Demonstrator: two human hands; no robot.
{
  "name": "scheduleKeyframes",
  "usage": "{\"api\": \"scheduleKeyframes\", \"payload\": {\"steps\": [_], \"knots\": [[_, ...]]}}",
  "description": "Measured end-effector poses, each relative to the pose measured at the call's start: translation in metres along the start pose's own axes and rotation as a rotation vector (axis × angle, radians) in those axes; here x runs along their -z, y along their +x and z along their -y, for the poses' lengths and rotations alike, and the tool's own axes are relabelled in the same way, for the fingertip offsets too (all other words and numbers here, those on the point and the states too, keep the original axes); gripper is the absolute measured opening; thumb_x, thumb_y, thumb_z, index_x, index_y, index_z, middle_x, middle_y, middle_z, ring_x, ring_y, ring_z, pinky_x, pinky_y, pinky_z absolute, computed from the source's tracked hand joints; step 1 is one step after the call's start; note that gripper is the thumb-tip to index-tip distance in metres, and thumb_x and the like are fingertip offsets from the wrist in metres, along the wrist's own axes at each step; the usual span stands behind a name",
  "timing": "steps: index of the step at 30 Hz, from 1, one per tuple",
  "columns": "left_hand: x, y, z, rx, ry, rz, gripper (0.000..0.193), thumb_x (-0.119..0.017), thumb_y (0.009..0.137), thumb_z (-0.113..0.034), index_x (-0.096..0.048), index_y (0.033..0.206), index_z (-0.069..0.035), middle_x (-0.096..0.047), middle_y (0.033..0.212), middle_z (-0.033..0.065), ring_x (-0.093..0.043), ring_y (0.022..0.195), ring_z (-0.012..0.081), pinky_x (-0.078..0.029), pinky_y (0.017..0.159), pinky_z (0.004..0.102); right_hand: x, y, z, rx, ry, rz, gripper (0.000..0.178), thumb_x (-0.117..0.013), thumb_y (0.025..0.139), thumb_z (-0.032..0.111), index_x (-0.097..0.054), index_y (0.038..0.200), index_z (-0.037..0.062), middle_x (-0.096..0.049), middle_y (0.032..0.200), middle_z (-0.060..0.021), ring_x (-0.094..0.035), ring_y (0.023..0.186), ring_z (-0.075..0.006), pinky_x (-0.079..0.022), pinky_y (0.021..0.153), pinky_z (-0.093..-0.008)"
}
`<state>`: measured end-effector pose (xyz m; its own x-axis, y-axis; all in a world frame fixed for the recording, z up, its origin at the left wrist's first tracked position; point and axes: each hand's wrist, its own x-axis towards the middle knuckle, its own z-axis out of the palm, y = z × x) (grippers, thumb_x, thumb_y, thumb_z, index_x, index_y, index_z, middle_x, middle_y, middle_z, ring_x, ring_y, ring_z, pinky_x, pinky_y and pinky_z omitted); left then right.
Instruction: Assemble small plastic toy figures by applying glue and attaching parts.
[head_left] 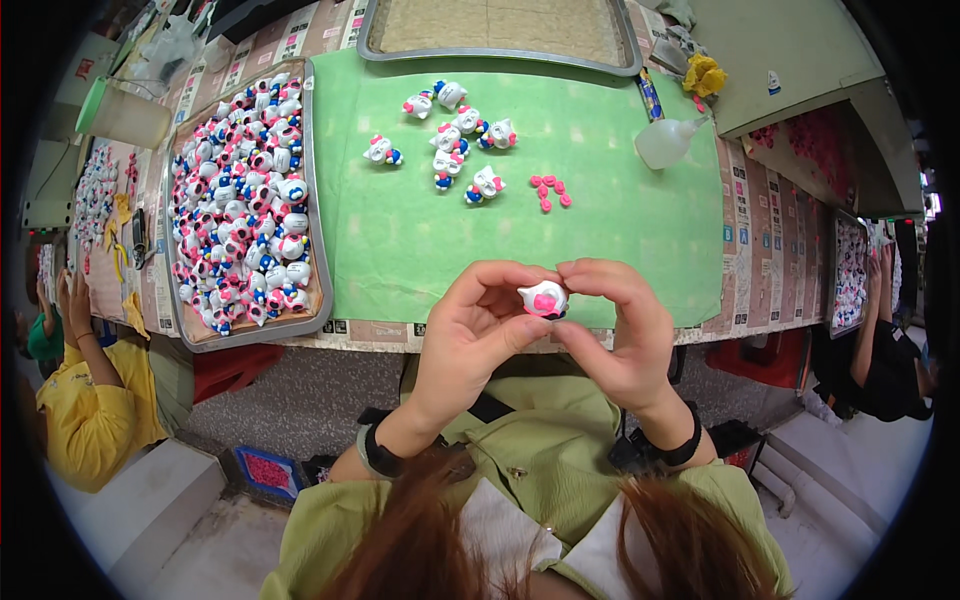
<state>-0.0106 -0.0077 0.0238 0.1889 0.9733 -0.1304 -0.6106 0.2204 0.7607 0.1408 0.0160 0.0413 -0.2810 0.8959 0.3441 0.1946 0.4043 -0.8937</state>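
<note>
Between the fingertips of both hands, just over the near edge of the green mat (620, 250), is a small white cat-like figurine (543, 299) with a pink bow-shaped part. My left hand (468, 335) pinches it from the left with thumb and fingers. From the other side, my right hand (632, 345) closes its thumb and index finger against it. Its underside is partly hidden by the thumbs. Farther off on the mat lie several white figurines (447, 140) with blue or pink bodies. To their right is a small group of pink pieces (547, 188).
A metal tray (318, 200) heaped with figurines stands at the left. Another tray (500, 25) with a beige lining lies at the back. A squeeze bottle (665, 143) and yellow crumpled item (705, 76) sit back right. People (95, 400) work at both sides.
</note>
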Motion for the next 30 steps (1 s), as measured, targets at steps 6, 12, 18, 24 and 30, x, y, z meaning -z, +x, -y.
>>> {"api": "scheduleKeyframes", "payload": {"steps": [6, 12, 18, 24, 30], "knots": [[-0.001, -0.0007, -0.0007, -0.07, 0.095, 0.037, 0.029, -0.056, 0.078, 0.004, -0.045, 0.105, 0.001, -0.051, 0.104, 0.0091, -0.051, 0.094, 0.0134, -0.043, 0.082, 0.0265, 0.0052, 0.0031, 0.0029, -0.12, 0.104, 0.011, 0.017, -0.06, 0.069, -0.004, -0.061, 0.086, 0.0003, -0.059, 0.088, -0.0122, -0.057, 0.082, -0.021, -0.045, 0.07, -0.028], [-0.0006, -0.0011, 0.0025, -0.114, 0.138, 0.048, 0.029, -0.056, 0.077, 0.006, -0.047, 0.104, 0.002, -0.05, 0.104, 0.0102, -0.051, 0.095, 0.0149, -0.043, 0.084, 0.0273, 0.0065, 0.0036, 0.0024, -0.132, 0.101, 0.009, 0.015, -0.06, 0.07, -0.004, -0.062, 0.083, 0.0003, -0.06, 0.084, -0.0108, -0.058, 0.078, -0.0193, -0.046, 0.068, -0.0273], [0.0002, -0.0029, 0.0058, -0.1, 0.157, 0.017, 0.027, -0.056, 0.076, 0.007, -0.049, 0.102, 0.003, -0.051, 0.106, 0.0113, -0.051, 0.096, 0.0156, -0.044, 0.084, 0.0276, 0.0055, 0.0048, 0.0036, -0.077, 0.003, 0.015, 0.014, -0.06, 0.069, -0.005, -0.062, 0.082, 0.0004, -0.06, 0.078, -0.0101, -0.058, 0.07, -0.018, -0.047, 0.06, -0.0262], [0.003, -0.0038, 0.0058, -0.046, 0.184, -0.013, 0.026, -0.056, 0.076, 0.007, -0.05, 0.101, 0.002, -0.052, 0.107, 0.0122, -0.052, 0.097, 0.0159, -0.044, 0.084, 0.0274, 0.0001, 0.0035, -0.0012, -0.003, -0.107, -0.002, 0.013, -0.058, 0.069, -0.006, -0.061, 0.08, -0.0003, -0.06, 0.074, -0.0102, -0.058, 0.063, -0.0189, -0.046, 0.054, -0.0256], [0.0004, -0.0055, 0.0009, 0.024, 0.171, -0.034, 0.026, -0.055, 0.077, 0.005, -0.05, 0.102, 0.002, -0.053, 0.105, 0.0114, -0.052, 0.095, 0.0152, -0.045, 0.082, 0.0266, 0.0011, 0.002, -0.0002, -0.075, -0.047, 0.011, 0.012, -0.058, 0.07, -0.005, -0.061, 0.081, -0.0007, -0.06, 0.077, -0.0102, -0.058, 0.066, -0.0183, -0.046, 0.058, -0.0258]]}}
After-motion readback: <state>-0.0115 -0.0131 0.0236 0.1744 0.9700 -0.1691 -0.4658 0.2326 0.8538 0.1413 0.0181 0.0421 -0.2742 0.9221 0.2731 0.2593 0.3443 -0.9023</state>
